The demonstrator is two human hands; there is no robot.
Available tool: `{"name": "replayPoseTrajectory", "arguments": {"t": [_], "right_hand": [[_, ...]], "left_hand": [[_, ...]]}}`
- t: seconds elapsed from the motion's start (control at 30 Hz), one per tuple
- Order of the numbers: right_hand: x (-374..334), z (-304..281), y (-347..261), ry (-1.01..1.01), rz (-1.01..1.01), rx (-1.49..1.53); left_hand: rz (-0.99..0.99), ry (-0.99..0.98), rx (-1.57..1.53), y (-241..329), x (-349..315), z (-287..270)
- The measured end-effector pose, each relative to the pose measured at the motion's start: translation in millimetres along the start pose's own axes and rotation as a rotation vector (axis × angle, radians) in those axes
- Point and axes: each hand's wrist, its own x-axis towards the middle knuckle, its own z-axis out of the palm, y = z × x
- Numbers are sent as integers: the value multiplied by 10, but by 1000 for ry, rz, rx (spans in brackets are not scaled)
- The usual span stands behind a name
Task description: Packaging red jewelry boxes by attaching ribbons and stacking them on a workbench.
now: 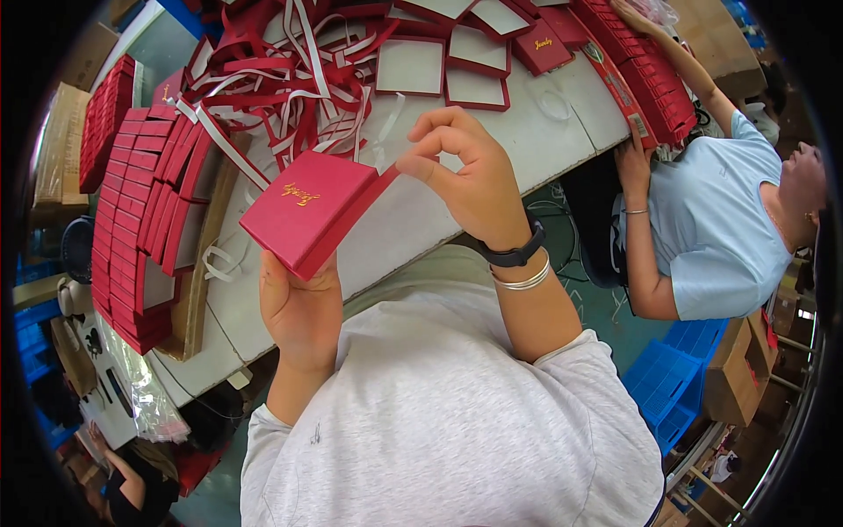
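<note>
My left hand [303, 307] grips a red gift box [342, 195] from below and holds it tilted above the near edge of the table. Gold lettering marks its lid. At the box's far right corner, my right hand [479, 176] pinches the end of a narrow red strip [383, 179] between thumb and forefinger. The strip runs from the box's side to the fingertips, and I cannot tell how it is fixed there. Beyond the box lies a tangled heap of red and white ribbon strips [303, 114].
Open red box trays with white insides [410, 66] lie at the table's far side. Stacked red boxes fill a cardboard carton [195, 303] at left. To the right, a co-worker in a light blue shirt [716, 233] handles rows of red boxes [645, 66]. Blue crates [667, 378] stand below.
</note>
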Motion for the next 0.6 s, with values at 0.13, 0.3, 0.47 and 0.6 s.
{"name": "replayPoseTrajectory", "arguments": {"t": [0.13,0.3,0.47,0.6], "right_hand": [[-6,-31,-51,10,-16,-27],[9,-1,3,6,-19,-21],[13,61,86,11,-17,4],[5,96,203,-90,26,143]], "left_hand": [[-3,2,7,5,5,15],[-32,17,-38,-20,1,31],[-61,-45,-102,-15,-5,-21],[-72,3,-106,-8,-15,3]]}}
